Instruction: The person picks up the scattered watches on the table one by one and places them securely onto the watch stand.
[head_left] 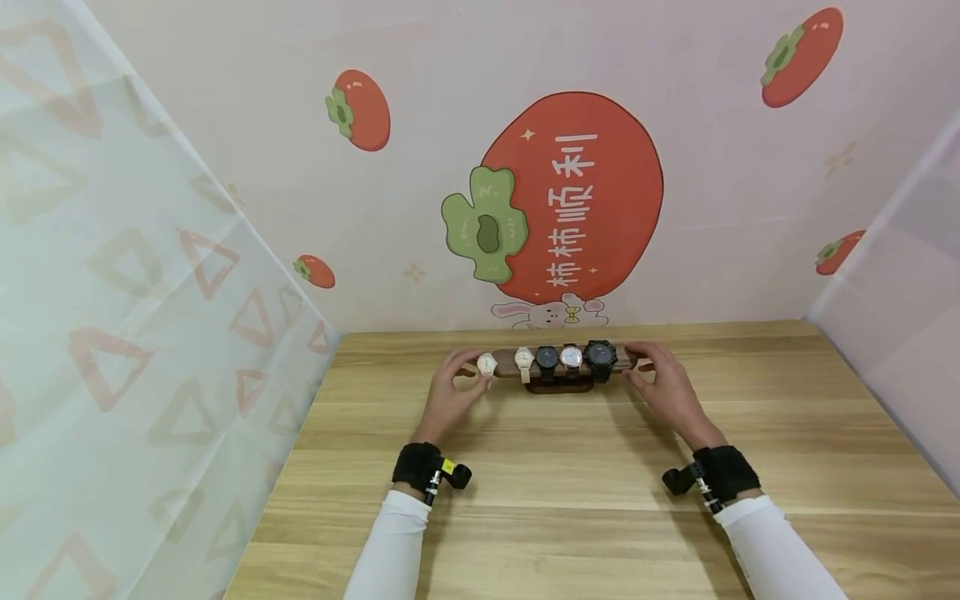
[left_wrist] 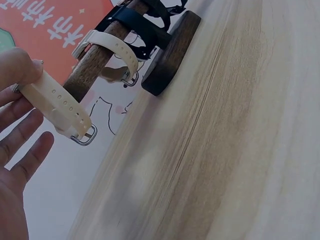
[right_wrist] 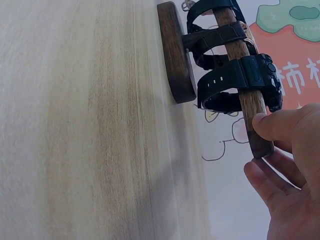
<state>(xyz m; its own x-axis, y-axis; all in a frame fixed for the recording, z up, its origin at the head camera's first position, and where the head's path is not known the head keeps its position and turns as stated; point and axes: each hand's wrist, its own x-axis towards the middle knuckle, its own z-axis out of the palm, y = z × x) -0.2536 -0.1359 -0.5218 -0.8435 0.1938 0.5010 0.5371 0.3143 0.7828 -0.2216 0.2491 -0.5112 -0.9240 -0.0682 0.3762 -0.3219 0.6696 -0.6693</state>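
Note:
My left hand [head_left: 448, 393] pinches a cream-strapped watch [head_left: 487, 364] between thumb and fingers at the left end of a dark wooden watch stand [head_left: 506, 364]. In the left wrist view its strap [left_wrist: 62, 102] hangs in a loop with the buckle low; whether the bar's tip is inside it I cannot tell. Along the bar sit another cream watch [head_left: 524, 359], a black watch [head_left: 547, 358], a white-dialled watch with a dark strap [head_left: 572, 357] and a large black watch [head_left: 601, 353]. My right hand [head_left: 670, 392] grips the bar's right end [right_wrist: 261, 142] with the thumb on it.
The stand's base [head_left: 558, 387] rests on a wooden table [head_left: 555, 500] near its back edge. A wall printed with persimmons [head_left: 600, 192] rises close behind. Pale side panels [head_left: 150, 275] border the table at left and right.

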